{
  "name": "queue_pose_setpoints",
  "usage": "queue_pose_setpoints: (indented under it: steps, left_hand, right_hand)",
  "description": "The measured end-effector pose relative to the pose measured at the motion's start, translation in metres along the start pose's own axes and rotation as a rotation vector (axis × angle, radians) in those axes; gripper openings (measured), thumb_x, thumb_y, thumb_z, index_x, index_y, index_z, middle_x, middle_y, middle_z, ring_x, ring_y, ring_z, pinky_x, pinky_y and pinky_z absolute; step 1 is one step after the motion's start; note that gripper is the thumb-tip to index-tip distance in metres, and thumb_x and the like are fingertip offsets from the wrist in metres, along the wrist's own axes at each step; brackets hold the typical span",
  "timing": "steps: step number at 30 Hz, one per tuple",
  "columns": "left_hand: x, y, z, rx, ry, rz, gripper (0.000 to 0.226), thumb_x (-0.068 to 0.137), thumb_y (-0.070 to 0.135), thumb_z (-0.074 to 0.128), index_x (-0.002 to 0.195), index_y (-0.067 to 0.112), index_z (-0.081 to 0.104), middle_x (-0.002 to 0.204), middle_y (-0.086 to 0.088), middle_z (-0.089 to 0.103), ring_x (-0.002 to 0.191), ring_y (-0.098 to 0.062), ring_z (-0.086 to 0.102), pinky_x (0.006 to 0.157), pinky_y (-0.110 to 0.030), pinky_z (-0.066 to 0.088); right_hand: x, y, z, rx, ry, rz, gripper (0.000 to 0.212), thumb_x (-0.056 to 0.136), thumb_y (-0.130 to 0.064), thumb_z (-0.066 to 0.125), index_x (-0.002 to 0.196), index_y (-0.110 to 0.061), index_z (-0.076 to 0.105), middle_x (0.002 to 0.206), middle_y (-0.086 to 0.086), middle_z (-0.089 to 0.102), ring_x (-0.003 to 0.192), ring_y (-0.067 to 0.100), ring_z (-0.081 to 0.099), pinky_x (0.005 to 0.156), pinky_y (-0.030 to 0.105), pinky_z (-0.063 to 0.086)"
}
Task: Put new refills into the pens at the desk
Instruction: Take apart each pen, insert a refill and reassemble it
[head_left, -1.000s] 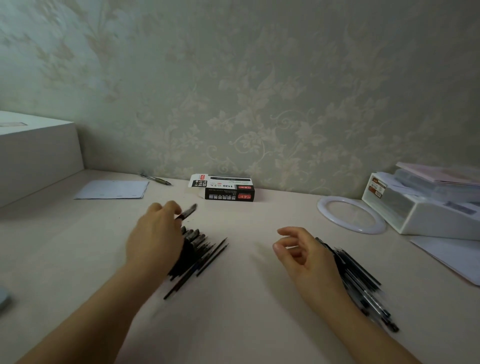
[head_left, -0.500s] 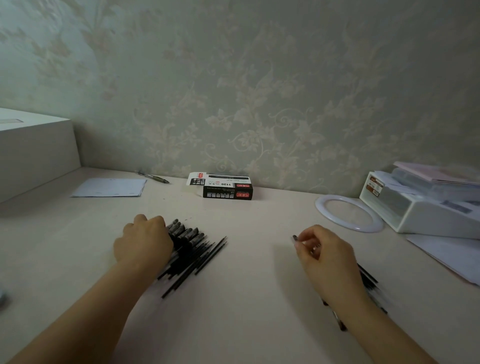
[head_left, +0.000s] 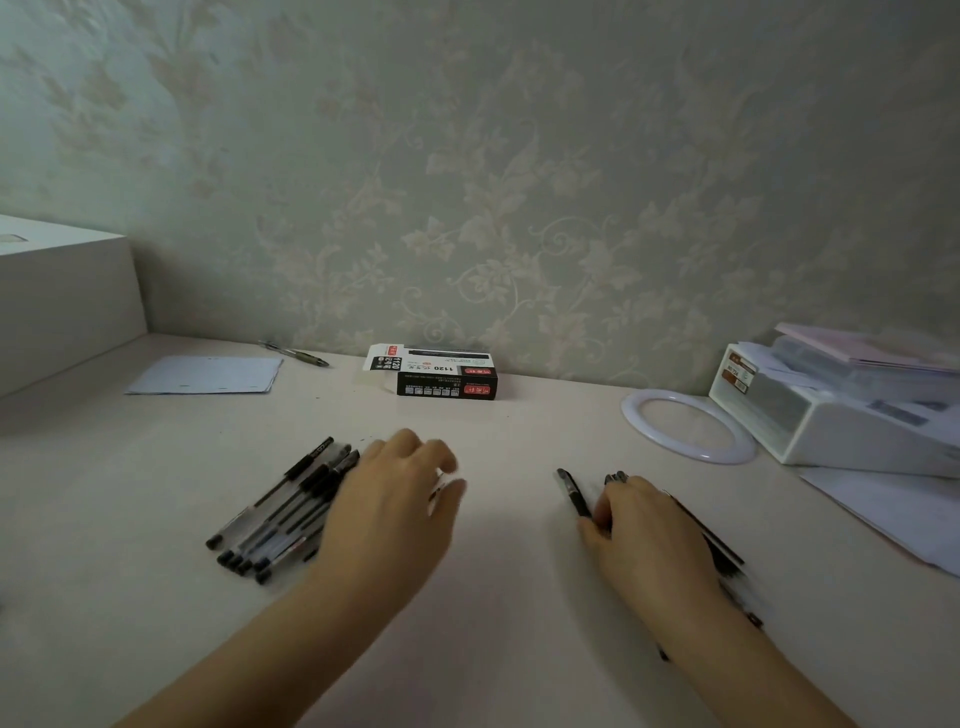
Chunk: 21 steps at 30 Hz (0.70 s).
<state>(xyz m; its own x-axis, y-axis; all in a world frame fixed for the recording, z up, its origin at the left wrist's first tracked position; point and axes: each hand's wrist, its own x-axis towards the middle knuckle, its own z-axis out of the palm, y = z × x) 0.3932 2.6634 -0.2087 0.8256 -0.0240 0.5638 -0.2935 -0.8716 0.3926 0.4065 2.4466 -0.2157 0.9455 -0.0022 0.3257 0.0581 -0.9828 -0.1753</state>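
Pens (head_left: 283, 512) heaped on the desk (head_left: 493, 613) under the left hand (head_left: 387, 512), whose fingers look spread and blurred; grip unclear. Right hand (head_left: 641, 530) pinches one pen (head_left: 573, 491) above a second heap (head_left: 719, 551), likely picked for refilling. Refill box (head_left: 447, 375) sits by the wallpapered wall (head_left: 519, 182); paper (head_left: 205, 375), white ring (head_left: 688, 425) and tray (head_left: 831, 410) are well apart.

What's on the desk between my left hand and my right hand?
Bare desk in the head view; left hand covers one pen pile, right hand grips a pen.
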Motion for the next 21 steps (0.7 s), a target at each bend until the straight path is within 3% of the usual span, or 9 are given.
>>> queue_pose_setpoints:
  steps: [3, 6, 8, 11, 13, 16, 18, 21]
  left_hand:
    - [-0.009, 0.011, 0.011, -0.214, -0.081, 0.003, 0.011, 0.089, 0.04, 0.058, 0.089, 0.03, 0.063, 0.078, 0.017, 0.055, 0.069, -0.001, 0.053, 0.06, -0.012, 0.037]
    - [-0.012, 0.013, 0.017, -0.465, -0.178, -0.154, 0.019, 0.088, 0.048, 0.055, 0.09, 0.031, 0.065, 0.077, 0.015, 0.064, 0.073, 0.004, 0.059, 0.066, -0.011, 0.047]
    - [-0.011, 0.015, 0.019, -0.633, -0.266, -0.246, 0.025, 0.089, 0.05, 0.054, 0.096, 0.029, 0.064, 0.082, 0.01, 0.069, 0.075, 0.0, 0.065, 0.075, -0.025, 0.056]
    - [-0.009, 0.02, 0.017, -0.781, -0.254, -0.273, 0.018, 0.093, 0.035, 0.055, 0.092, 0.021, 0.066, 0.078, 0.003, 0.07, 0.074, -0.01, 0.069, 0.078, -0.04, 0.058]
    - [-0.007, 0.021, 0.014, -0.788, -0.201, -0.262, 0.015, 0.095, 0.027, 0.053, 0.088, 0.019, 0.063, 0.074, 0.0, 0.068, 0.069, -0.01, 0.067, 0.072, -0.035, 0.058]
    - [-0.004, 0.018, 0.008, -0.763, -0.174, -0.221, 0.016, 0.097, 0.028, 0.048, 0.086, 0.019, 0.055, 0.065, 0.006, 0.059, 0.055, -0.006, 0.055, 0.055, -0.022, 0.049]
    - [-0.006, 0.017, 0.007, -0.608, -0.205, -0.088, 0.018, 0.098, 0.031, 0.043, 0.084, 0.021, 0.051, 0.06, 0.011, 0.051, 0.052, -0.004, 0.045, 0.05, -0.018, 0.036]
    - [-0.013, 0.017, 0.009, -0.313, -0.277, 0.148, 0.02, 0.099, 0.037, 0.036, 0.085, 0.026, 0.044, 0.065, 0.01, 0.047, 0.062, -0.008, 0.045, 0.053, -0.026, 0.031]
  right_hand:
    - [0.002, -0.002, 0.0, 0.096, 0.018, -0.012, 0.016, 0.092, -0.035, 0.058, 0.083, -0.022, 0.058, 0.086, -0.009, 0.053, 0.078, 0.012, 0.056, 0.067, 0.028, 0.047]
    - [0.0, -0.011, -0.004, 0.507, 0.058, 0.017, 0.016, 0.083, -0.035, 0.07, 0.073, -0.024, 0.063, 0.064, -0.005, 0.059, 0.06, 0.007, 0.056, 0.053, 0.016, 0.042]
    - [-0.006, -0.025, -0.005, 0.813, -0.046, 0.039, 0.017, 0.078, -0.037, 0.074, 0.071, -0.022, 0.068, 0.063, -0.002, 0.065, 0.053, 0.003, 0.057, 0.048, 0.016, 0.045]
    - [-0.013, -0.04, -0.001, 0.998, -0.246, -0.055, 0.024, 0.077, -0.046, 0.071, 0.077, -0.022, 0.073, 0.07, 0.001, 0.072, 0.063, 0.011, 0.065, 0.065, 0.03, 0.054]
    - [-0.015, -0.043, 0.0, 0.996, -0.294, -0.138, 0.031, 0.081, -0.054, 0.066, 0.081, -0.024, 0.074, 0.072, 0.0, 0.072, 0.062, 0.005, 0.062, 0.062, 0.024, 0.05]
    - [-0.012, -0.042, -0.002, 1.055, -0.201, -0.12, 0.034, 0.078, -0.057, 0.061, 0.085, -0.026, 0.07, 0.072, -0.001, 0.07, 0.056, 0.001, 0.054, 0.057, 0.016, 0.045]
    - [-0.009, -0.039, -0.003, 1.141, -0.166, -0.082, 0.034, 0.077, -0.057, 0.061, 0.093, -0.027, 0.065, 0.073, 0.0, 0.069, 0.055, 0.006, 0.053, 0.055, 0.016, 0.045]
    - [-0.008, -0.038, -0.002, 1.226, -0.189, -0.101, 0.019, 0.088, -0.037, 0.063, 0.093, -0.019, 0.064, 0.066, 0.002, 0.065, 0.054, 0.01, 0.051, 0.051, 0.018, 0.044]
